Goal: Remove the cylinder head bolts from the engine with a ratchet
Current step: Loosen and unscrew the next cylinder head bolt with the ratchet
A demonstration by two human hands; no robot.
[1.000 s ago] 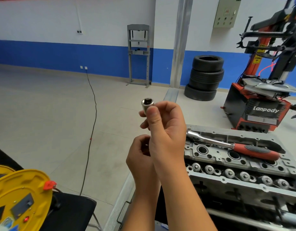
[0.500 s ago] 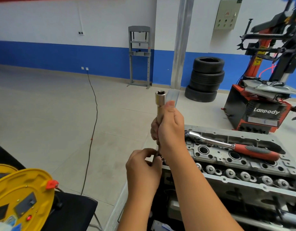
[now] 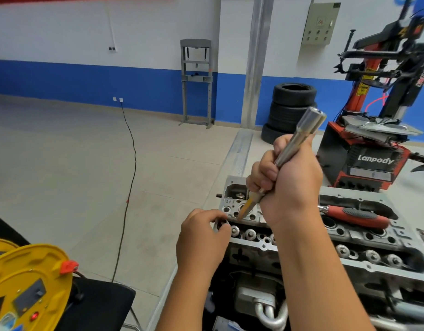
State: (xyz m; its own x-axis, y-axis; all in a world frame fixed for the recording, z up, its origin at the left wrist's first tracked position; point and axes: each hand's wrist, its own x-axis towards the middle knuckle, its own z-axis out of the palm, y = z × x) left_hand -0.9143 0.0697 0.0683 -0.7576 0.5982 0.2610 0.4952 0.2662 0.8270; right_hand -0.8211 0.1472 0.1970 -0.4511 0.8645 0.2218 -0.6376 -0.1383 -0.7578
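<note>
The bare grey aluminium engine with its exposed cylinder head (image 3: 349, 237) is sitting at the lower right, with rows of round valve springs and bolt holes showing along its top. Behind it a red and black tyre-changing machine (image 3: 373, 149) is standing against the blue and white wall, and a stack of black tyres (image 3: 292, 108) is resting beside a grey metal pillar. A yellow round cable reel (image 3: 27, 287) is sitting at the lower left.

The ratchet with a red and grey rubber handle (image 3: 354, 215) is lying across the top of the cylinder head, just right of the right wrist, untouched.

The right hand (image 3: 287, 182) is wrapping its fingers in a fist round a long silver metal extension bar with a socket end (image 3: 301, 137), tilting it so the socket points up and right while the lower tip is hovering above the head's left end. The left hand (image 3: 201, 240) is pinching a small dark ring-shaped part (image 3: 222, 224) at the head's near left corner; what it is cannot be told.
</note>
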